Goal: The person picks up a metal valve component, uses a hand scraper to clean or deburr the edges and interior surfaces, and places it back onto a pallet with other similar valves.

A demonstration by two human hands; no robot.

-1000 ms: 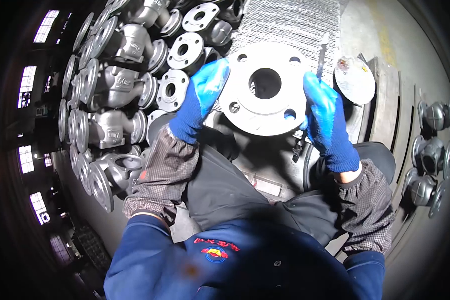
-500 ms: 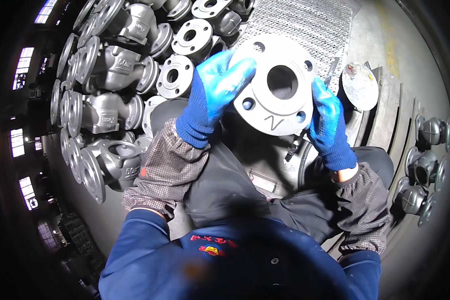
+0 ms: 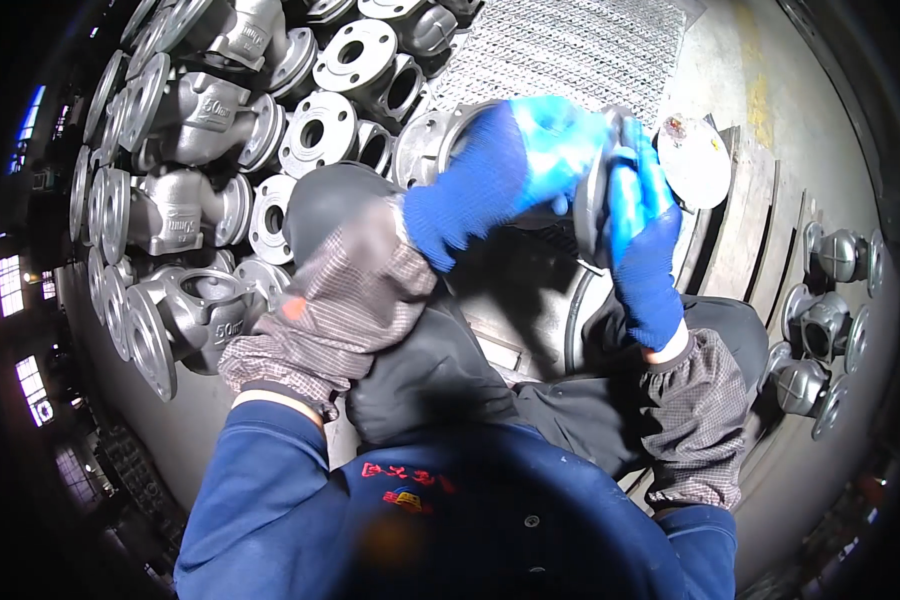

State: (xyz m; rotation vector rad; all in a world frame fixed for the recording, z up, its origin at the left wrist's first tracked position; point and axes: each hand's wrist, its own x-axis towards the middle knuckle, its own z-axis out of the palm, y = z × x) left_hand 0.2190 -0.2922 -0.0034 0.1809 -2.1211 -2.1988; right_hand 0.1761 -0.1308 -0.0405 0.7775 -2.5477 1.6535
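Both hands in blue gloves, clamped on a grey cast flanged valve body (image 3: 592,205) held up in front of the chest, above the lap. Left hand (image 3: 510,170) wrapped over the top and near face of the casting, fingers closed around it. Right hand (image 3: 642,235) gripping the flange edge from the right, fingers upright along the rim. Casting turned edge-on, mostly hidden by the gloves. Checked sleeve covers (image 3: 340,310) over both forearms, dark apron (image 3: 440,380) below. Stacked to the left, a heap of like grey valve bodies (image 3: 190,200) with round bolt-hole flanges. Behind the hands, a metal mesh sheet (image 3: 570,45). Just right of the right hand, a round metal disc (image 3: 695,160). Further right, more small valve castings (image 3: 820,330) on the floor.
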